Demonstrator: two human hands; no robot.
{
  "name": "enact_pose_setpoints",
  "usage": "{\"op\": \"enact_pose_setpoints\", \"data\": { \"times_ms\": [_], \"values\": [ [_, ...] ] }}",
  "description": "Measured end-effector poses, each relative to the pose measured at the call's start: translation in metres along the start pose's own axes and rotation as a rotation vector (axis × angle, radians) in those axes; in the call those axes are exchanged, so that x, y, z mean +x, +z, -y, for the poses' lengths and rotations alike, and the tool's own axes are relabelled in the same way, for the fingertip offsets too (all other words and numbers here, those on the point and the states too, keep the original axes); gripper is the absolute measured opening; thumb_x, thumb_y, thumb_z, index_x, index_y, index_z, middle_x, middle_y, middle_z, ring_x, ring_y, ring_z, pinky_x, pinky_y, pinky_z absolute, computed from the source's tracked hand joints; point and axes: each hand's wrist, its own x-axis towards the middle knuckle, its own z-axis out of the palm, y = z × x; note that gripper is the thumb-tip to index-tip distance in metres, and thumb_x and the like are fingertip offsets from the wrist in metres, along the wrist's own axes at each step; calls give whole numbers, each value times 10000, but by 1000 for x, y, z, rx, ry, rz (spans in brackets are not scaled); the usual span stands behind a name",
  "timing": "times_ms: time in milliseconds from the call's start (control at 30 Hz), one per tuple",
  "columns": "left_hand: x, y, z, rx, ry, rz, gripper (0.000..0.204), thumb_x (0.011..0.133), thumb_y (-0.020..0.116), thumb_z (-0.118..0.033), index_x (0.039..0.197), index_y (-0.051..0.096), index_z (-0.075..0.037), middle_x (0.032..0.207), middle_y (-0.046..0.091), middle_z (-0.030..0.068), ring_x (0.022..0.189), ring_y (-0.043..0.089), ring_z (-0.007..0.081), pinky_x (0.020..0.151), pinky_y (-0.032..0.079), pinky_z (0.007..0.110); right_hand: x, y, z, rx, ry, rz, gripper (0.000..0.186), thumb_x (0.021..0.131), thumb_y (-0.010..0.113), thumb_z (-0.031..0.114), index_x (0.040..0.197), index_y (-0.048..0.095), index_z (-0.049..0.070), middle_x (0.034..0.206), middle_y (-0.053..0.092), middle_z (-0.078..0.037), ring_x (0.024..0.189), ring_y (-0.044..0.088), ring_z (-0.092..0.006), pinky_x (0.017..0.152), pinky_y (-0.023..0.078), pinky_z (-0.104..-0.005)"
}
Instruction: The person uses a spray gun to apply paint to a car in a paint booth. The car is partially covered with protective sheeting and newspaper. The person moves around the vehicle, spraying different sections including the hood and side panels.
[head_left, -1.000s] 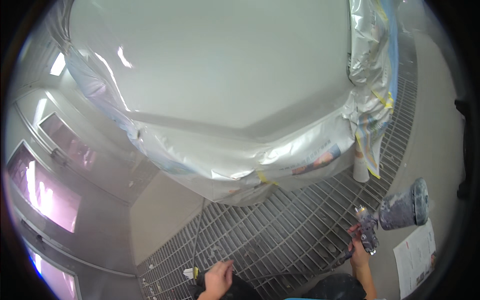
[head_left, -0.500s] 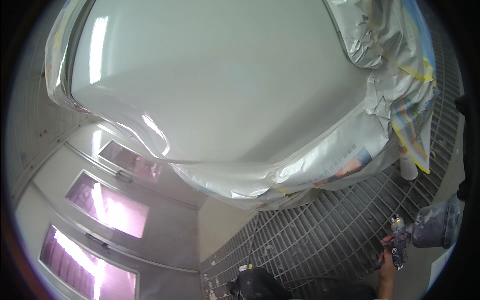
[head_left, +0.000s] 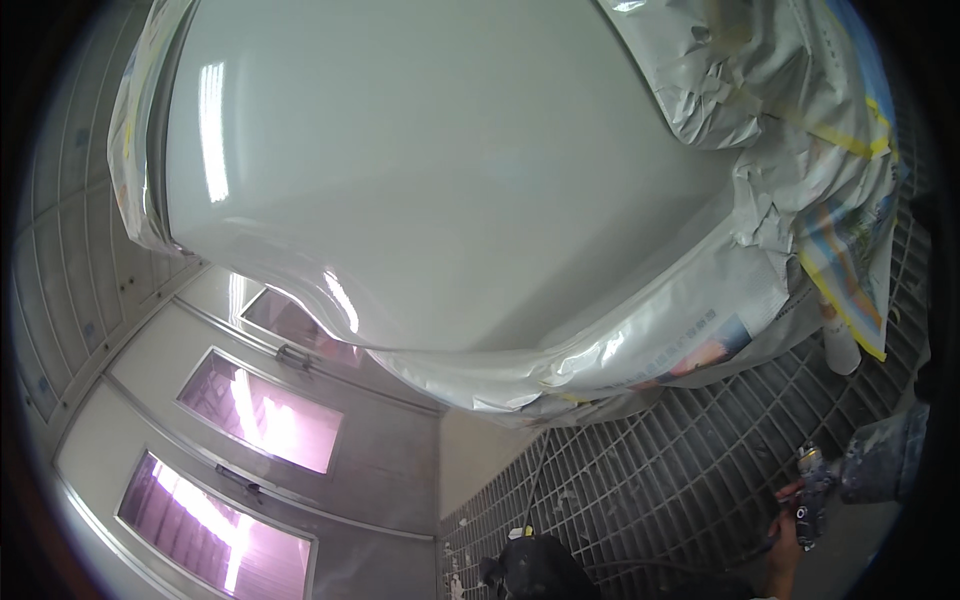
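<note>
In the lower right, my right hand (head_left: pixel 786 525) is closed around the handle of a paint spray gun (head_left: pixel 813 497). A large paint-stained cup (head_left: pixel 882 462) is attached to the gun's right side. Beyond the gun lies a big glossy light-grey car body panel (head_left: pixel 440 190), its surface smooth and reflecting a strip light. Masking paper and plastic (head_left: pixel 640 350) wrap the panel's near edge, sprayed over in grey. The gun is apart from the panel, held over the floor. My left hand does not show.
A metal floor grating (head_left: pixel 640 490) runs below the panel. A thin hose (head_left: pixel 650 567) crosses it near a dark rounded shape (head_left: pixel 540 568) I cannot make out. Lit windows (head_left: pixel 262 408) sit in the booth wall at left. Crumpled masking sheets (head_left: pixel 840 230) with yellow tape hang at right.
The view has shifted, so the panel, the windows and the floor appear farther right and slightly lower. My right hand still grips the spray gun, which appears slightly lower and farther right.
</note>
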Motion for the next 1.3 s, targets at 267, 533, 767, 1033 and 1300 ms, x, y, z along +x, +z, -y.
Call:
{"op": "enact_pose_setpoints", "data": {
  "times_ms": [267, 533, 767, 1033, 1300],
  "values": [
    [7, 5, 5, -62, 71, 31, 175, 961, 621, -154, 1087, 684, -50, 1090, 622, 170, 993, 590, 369, 855, 474, 417, -22, 6, 29, -157, -129, 65, 312, 1035, 552, 275, 1272, 548, 71, 1075, 633, -53, 884, 584, -86, 519, 396, -202],
    [27, -8, 19, -180, 216, 113, 170, 958, 624, -148, 1083, 683, -49, 1083, 625, 167, 988, 594, 368, 852, 477, 417, -35, 31, 95, -62, 38, 99, 289, 1005, 617, 221, 1240, 550, 65, 1056, 636, -66, 880, 597, -104, 504, 423, -216],
    [64, -14, 43, -332, 403, 254, 166, 955, 627, -144, 1079, 682, -48, 1076, 627, 165, 984, 598, 367, 849, 479, 418, -46, 77, 141, -218, -155, 117, 269, 963, 573, 73, 1230, 549, 46, 1078, 643, -105, 680, 558, -124, 501, 434, -236],
    [71, -26, 61, -510, 567, 444, 161, 952, 630, -138, 1075, 681, -47, 1069, 630, 163, 980, 603, 365, 846, 482, 418, -80, 149, 185, -672, -332, 130, 302, 880, 495, -23, 1162, 593, 17, 1033, 703, -104, 599, 554, -121, 536, 459, -270],
    [46, -28, 77, -648, 663, 600, 157, 949, 634, -133, 1071, 680, -45, 1061, 633, 160, 975, 608, 364, 842, 485, 419, -152, 198, 210, -1088, -241, -115, 287, 856, 507, 35, 1088, 674, 48, 875, 676, -71, 537, 556, -134, 527, 462, -295]
  ]
}}
